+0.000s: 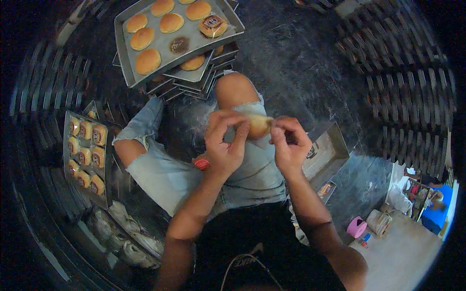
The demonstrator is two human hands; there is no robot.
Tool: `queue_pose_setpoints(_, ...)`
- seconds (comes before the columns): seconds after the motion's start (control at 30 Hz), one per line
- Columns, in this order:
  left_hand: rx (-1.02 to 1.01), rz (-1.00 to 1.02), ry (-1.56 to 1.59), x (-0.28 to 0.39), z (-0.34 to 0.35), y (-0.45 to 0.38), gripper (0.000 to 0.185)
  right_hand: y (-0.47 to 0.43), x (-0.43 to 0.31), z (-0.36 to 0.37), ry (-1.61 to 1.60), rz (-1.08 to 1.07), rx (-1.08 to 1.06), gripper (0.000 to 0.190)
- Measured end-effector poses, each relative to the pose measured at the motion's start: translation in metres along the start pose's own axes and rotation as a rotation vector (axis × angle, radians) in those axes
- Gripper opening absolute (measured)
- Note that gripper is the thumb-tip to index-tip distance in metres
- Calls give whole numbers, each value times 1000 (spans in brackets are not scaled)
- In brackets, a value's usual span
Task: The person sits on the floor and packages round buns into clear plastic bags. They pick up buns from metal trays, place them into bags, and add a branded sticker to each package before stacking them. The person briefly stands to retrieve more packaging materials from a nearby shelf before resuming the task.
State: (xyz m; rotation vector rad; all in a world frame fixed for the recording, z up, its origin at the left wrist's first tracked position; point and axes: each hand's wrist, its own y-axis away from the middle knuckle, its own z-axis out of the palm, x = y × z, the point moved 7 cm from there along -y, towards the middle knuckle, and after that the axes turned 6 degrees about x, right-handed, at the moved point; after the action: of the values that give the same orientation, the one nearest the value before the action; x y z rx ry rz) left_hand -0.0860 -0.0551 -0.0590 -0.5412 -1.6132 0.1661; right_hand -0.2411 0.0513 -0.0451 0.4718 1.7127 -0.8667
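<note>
Over my lap, a golden round bun (pixel 259 126) is held up between my two hands, with what looks like thin clear plastic film around it. My left hand (pixel 226 140) grips its left side between thumb and fingers. At the opposite side, the fingertips of my right hand (pixel 291 142) pinch the edge of the wrapping; motion blur hides the exact grip. Ahead stands a metal baking tray (pixel 196 49) with several unwrapped buns (pixel 148 61). One wrapped bun with a dark printed emblem (pixel 213 26) lies at that tray's right end, near a brown stain (pixel 179 45).
More trays (pixel 204 82) are stacked under the front one. To the left, a tilted tray (pixel 87 182) holds several wrapped buns (pixel 85 156). A shallow tray (pixel 336 160) with printed wrappers (pixel 312 151) lies by my right forearm. Tray stacks (pixel 397 94) line both sides. A person (pixel 438 205) is far right.
</note>
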Motion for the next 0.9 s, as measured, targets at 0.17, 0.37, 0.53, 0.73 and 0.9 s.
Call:
queue_pose_setpoints(0.17, 38, -679, 300, -48, -17, 12, 13, -10, 6, -19, 78, 542, 110, 9)
queue_pose_setpoints(0.37, -117, -577, 161, -36, -25, 58, 12, 59, -2, -56, 313, 126, 24, 12)
queue_pose_setpoints(0.53, 31, -915, 180, -76, -6, 108, 23, 121, 47, -32, -340, 833, 252, 37)
queue_pose_setpoints(0.73, 307, -733, 629, -49, -66, 27, 40, 16, -46, 69, -154, -149, -217, 55)
queue_pose_setpoints(0.9, 306, -686, 430, -43, -129, 15, 44, -95, -59, 186, 359, -857, -413, 63)
